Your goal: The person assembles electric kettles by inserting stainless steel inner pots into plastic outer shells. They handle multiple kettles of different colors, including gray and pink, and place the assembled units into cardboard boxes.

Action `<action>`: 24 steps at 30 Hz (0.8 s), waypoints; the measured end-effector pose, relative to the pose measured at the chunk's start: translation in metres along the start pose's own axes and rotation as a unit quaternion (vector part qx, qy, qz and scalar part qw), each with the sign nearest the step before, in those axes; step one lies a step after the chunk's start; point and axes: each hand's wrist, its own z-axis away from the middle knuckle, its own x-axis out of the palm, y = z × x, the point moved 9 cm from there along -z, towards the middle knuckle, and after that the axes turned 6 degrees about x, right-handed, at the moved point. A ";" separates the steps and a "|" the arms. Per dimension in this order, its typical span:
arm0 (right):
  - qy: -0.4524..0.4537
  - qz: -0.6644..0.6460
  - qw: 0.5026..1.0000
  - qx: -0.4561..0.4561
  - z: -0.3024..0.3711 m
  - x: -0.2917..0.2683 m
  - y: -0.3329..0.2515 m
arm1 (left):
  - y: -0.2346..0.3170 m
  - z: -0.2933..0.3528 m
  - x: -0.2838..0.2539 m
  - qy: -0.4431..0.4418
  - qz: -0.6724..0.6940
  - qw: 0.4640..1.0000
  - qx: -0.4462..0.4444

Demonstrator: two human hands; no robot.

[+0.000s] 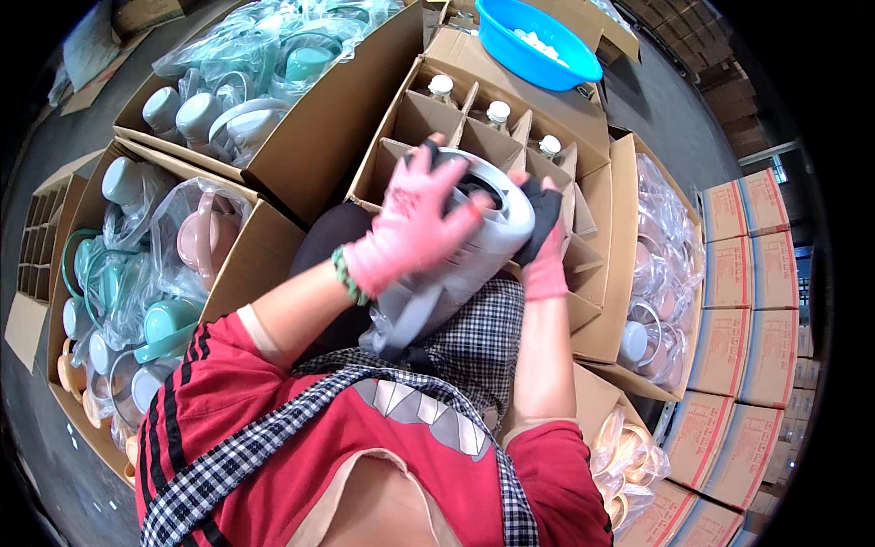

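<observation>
A light grey plastic jug body (456,273), partly wrapped in clear plastic, leans across my lap with its round, dark opening turned up and away from me. My left hand (410,219), in a pink glove with dark fingertips and slightly blurred, lies over the left side of the rim, fingers curled at the opening. On the right side, my gloved right hand (545,242) grips the jug's rim from outside. Just beyond my hands stands a carton with cardboard dividers (428,118). White-capped bottles (498,114) stand in its far compartments.
Cartons of bagged grey, green and pink jugs stand at my left (173,319), far left (301,155) and right (652,273). A blue basin (497,46) with small white pieces sits beyond the divided carton. Stacked closed boxes (729,346) rise farther right.
</observation>
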 end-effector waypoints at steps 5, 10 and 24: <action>-0.052 0.196 0.964 -0.170 0.048 0.032 -0.020 | -0.057 -0.007 0.007 -0.058 0.336 0.934 -0.104; -0.126 0.033 0.992 0.001 0.001 0.009 0.001 | -0.004 0.000 -0.001 -0.015 0.053 0.998 0.013; -0.309 0.730 0.608 -0.050 0.071 0.102 -0.033 | -0.082 0.053 0.126 -0.180 0.767 0.506 -0.352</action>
